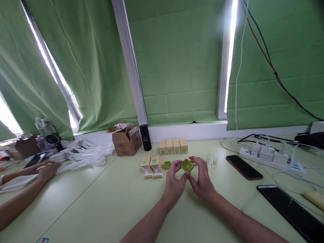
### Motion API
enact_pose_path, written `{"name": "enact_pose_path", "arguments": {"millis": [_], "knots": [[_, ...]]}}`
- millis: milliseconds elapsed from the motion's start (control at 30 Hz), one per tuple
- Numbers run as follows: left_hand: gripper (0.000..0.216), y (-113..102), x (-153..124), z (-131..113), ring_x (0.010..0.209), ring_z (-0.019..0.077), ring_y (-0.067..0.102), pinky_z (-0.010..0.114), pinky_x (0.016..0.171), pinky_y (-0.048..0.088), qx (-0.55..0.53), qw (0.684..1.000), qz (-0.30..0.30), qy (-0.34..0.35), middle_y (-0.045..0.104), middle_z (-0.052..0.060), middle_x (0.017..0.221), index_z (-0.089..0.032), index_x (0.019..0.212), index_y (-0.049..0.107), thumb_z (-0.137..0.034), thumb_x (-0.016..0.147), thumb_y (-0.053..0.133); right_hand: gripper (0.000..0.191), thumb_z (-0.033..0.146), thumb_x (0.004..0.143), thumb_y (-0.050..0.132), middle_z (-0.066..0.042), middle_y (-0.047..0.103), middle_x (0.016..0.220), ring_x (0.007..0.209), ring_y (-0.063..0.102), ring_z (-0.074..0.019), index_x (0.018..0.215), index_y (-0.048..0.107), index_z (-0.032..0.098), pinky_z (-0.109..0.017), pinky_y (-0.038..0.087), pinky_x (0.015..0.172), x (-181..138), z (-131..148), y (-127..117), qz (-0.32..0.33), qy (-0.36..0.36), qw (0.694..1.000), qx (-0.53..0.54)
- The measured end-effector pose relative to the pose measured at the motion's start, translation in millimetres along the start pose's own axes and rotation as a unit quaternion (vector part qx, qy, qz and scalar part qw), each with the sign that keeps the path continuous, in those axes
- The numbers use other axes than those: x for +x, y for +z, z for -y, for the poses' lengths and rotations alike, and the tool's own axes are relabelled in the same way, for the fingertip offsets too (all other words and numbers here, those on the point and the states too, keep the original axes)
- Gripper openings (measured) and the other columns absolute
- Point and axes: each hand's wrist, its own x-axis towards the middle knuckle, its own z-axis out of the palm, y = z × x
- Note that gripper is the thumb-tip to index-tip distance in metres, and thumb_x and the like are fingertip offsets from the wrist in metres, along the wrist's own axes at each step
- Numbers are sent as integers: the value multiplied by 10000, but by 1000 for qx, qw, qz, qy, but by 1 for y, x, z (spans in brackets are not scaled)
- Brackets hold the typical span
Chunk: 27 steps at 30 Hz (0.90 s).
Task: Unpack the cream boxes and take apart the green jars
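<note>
Between my fingertips I hold a small square green cup (187, 165), tilted so its hollow inside faces me. My left hand (175, 179) grips its left side and my right hand (202, 179) its right side, with both thumbs meeting at the near edge. Just left of my left hand, a second small green cup (167, 165) sits on the table. Two opened cardboard boxes (152, 165) with green labels stand left of that, their flaps towards me. Behind my right hand is a clear plastic container (212, 160), partly hidden.
Several closed small boxes (173, 147) stand in a row at the back, near a black cylinder (145, 137) and a brown carton (127, 141). Right lie a phone (244, 167), a power strip (270, 160) and a tablet (291, 209). Another person's hands (47, 170) rest by white straps (83, 155).
</note>
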Motion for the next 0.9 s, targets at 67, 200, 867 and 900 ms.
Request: {"name": "enact_pose_path", "arguments": {"millis": [67,200,867,900], "knots": [[341,0,0,1,1073,251,735,405,962,579,3,1000,9,-9,719,95,1148,-207,1178,577,-348,909,734,413,249,969,596,-140,558,1367,1320,482,-346,1353,443,267,-603,457,1074,1,0,-1,-7,-5,1000,-1],[361,0,1,2,952,240,752,367,853,598,6,1000,18,-23,739,108,1058,-181,1111,608,-499,953,671,387,253,970,603,-138,576,1336,1293,502,-349,1331,465,270,-609,463,1056,3,2,-3,-19,-8,1000,-5],[185,-4,6,3,1207,275,580,485,1062,488,150,986,-55,53,646,104,1192,-243,1138,662,-319,972,633,352,231,888,662,-122,577,1243,1200,546,-324,1204,510,257,-537,515,985,8,9,-14,1,59,996,64],[183,-4,6,2,1226,281,552,494,1077,470,169,982,-57,59,649,98,1189,-252,1138,669,-278,960,641,356,230,886,660,-119,581,1241,1195,551,-321,1210,512,258,-534,515,985,7,9,-13,1,58,996,65]]}}
